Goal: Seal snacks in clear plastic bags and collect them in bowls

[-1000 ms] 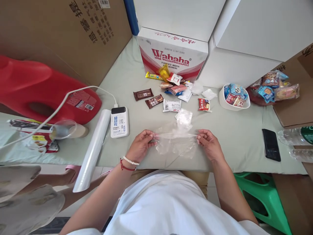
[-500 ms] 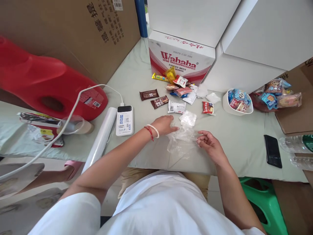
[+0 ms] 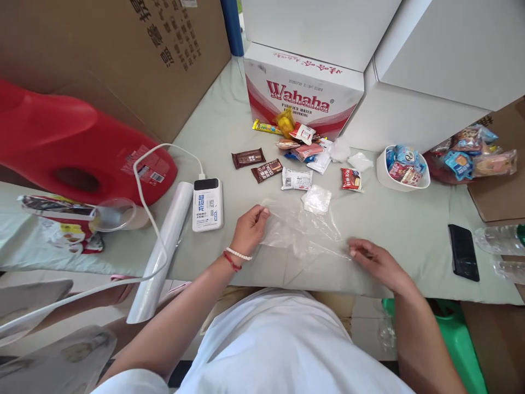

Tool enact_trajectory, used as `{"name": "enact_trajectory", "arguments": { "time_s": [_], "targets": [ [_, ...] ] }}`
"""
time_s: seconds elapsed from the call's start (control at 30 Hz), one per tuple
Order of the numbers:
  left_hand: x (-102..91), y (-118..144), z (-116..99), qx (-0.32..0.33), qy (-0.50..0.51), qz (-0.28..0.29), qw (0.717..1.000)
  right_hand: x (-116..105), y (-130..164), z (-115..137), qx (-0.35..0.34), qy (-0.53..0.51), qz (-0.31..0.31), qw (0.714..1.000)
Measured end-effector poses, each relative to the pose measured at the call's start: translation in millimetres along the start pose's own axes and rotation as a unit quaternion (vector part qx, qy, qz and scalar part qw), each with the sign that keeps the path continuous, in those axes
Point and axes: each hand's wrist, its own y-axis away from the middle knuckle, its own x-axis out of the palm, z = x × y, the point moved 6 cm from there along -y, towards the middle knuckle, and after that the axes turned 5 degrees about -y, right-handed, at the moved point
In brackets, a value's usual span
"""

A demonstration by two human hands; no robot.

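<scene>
A clear plastic bag (image 3: pixel 303 232) lies stretched between my hands on the cloth-covered table. My left hand (image 3: pixel 251 225) pinches its upper left corner. My right hand (image 3: pixel 375 262) has thumb and fingers together on the bag's right edge. Just beyond the bag is a folded square of clear plastic (image 3: pixel 316 200). Behind that lie a white wrapped snack (image 3: pixel 297 179) and two brown cocoa bars (image 3: pixel 267 170). A red snack packet (image 3: pixel 351 179) sits to the right of them. Further back is a pile of mixed snacks (image 3: pixel 305 149), with more folded plastic (image 3: pixel 361 161) beside it.
A Wahaha carton (image 3: pixel 303 96) stands at the back. On the left are a red jug (image 3: pixel 118 158), a plastic film roll (image 3: pixel 164 246) and a power bank (image 3: pixel 207 205) with its cable. To the right are a white snack bowl (image 3: pixel 404 183) and a black phone (image 3: pixel 463 251).
The crumpled bag has been spread wider. My left hand moved left and nearer me and now grips its corner; my right hand moved right and nearer me with the other edge.
</scene>
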Motion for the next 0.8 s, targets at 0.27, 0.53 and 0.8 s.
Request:
{"name": "enact_trajectory", "arguments": {
  "time_s": [0.27,0.53,0.8],
  "targets": [
    [4.9,8,-15,0.123,-0.165,-0.002,0.979,37,-54,50,-0.041,0.0,-0.07,0.997],
    [-13.4,4,4,0.051,-0.253,-0.047,0.965,31,-72,30,-0.064,-0.067,-0.214,0.972],
    [-4.4,11,-24,0.24,-0.276,-0.015,0.931,-1,-52,73,-0.184,0.13,-0.327,0.918]
  ]
}}
